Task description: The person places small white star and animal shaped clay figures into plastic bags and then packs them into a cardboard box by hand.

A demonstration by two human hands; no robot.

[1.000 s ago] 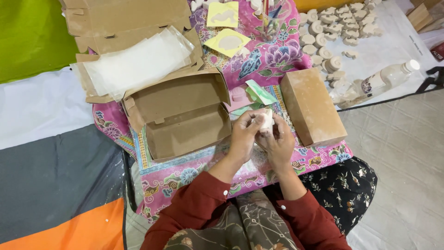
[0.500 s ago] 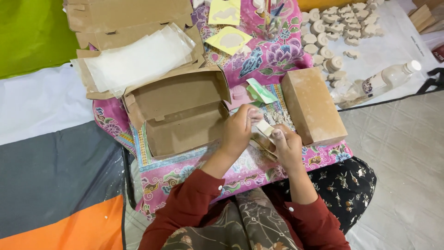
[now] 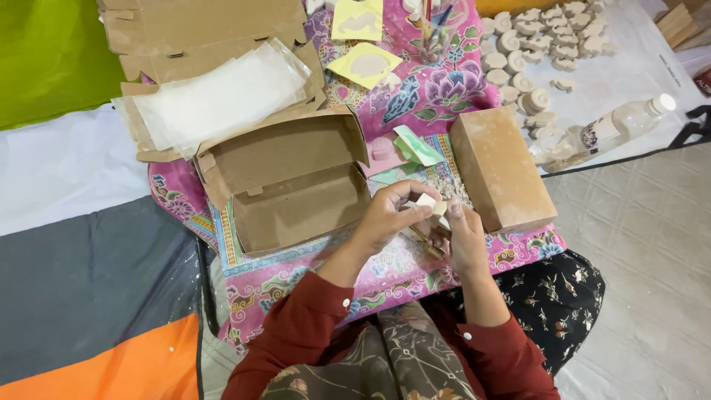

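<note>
1. Pink patterned cloth (image 3: 415,267) covers the low work surface, with grey, orange, white and green sheets lying on the floor to the left and pale matting to the right.
2. Nearest the camera, two red sleeves lead up to the hands, which meet over the front part of the cloth.
3. Left hand (image 3: 385,218) has its fingers curled together, pinching a small pale piece (image 3: 428,203) from the left side.
4. Right hand (image 3: 466,237) is closed too, its thumb pressed against the same piece from the right (whether a thin stick beneath the hands is gripped by it, I cannot tell).
5. So the small pale piece sits between both hands, just above the cloth and just left of a closed brown block-shaped box (image 3: 500,170).
6. An open cardboard box (image 3: 289,185) lies to the left of the hands, near but apart, its lid tipped back.
7. Beyond it rests a stack of translucent sheets (image 3: 222,96) on flattened cardboard.
8. Farther right, a clear plastic bottle (image 3: 607,130) lies on its side beside rows of small whitish moulded shapes (image 3: 533,44).
9. Two yellow cards (image 3: 363,44) lie at the far edge.
</note>
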